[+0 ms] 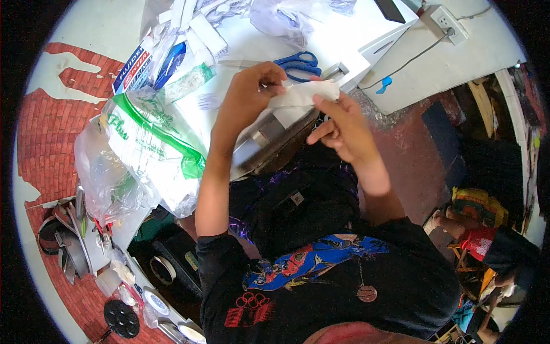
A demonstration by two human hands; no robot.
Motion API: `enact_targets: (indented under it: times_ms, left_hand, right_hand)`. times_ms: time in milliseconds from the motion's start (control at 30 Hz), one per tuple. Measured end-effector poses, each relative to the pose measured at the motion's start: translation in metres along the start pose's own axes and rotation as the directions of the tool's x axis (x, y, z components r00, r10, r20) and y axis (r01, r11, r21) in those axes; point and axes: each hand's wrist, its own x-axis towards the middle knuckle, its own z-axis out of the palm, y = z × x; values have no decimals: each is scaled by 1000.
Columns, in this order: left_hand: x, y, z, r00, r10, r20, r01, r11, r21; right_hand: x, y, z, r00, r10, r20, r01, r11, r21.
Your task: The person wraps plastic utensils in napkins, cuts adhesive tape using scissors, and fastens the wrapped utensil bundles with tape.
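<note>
Above the front edge of the white surface, a white folded strip [306, 93], paper or tissue by its look, is stretched between both hands. My left hand [250, 94] pinches its left end with fingertips together. At the other end, my right hand [344, 120] grips it between thumb and fingers, the lower fingers curled loosely. Just behind the strip lie blue-handled scissors [301, 62], partly hidden by my hands. Beneath my hands are a silvery piece [260, 137] and the surface's edge.
Loose white strips [206, 37] and clear plastic [281, 23] pile at the back. A green-and-white plastic bag [154, 140] stands left. A dark phone [389, 10] and a power outlet [446, 24] with a cord sit back right. Another person [478, 243] is at lower right.
</note>
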Motion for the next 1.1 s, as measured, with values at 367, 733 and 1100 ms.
enact_targets:
  times_ms: [367,733,1100]
  left_hand:
    - [0,-3,2,998,54,20,-54,998,16]
    - [-2,-4,5,998,54,-14,-54,998,-12]
    - [-3,-3,11,995,94,-27,-95,995,-11]
  right_hand:
    - [19,0,-17,960,-279,-35,208,786,-582]
    - [31,22,-3,928,-372,1,326,812,-485]
    - [36,22,7,931,-360,-57,260,765,-589]
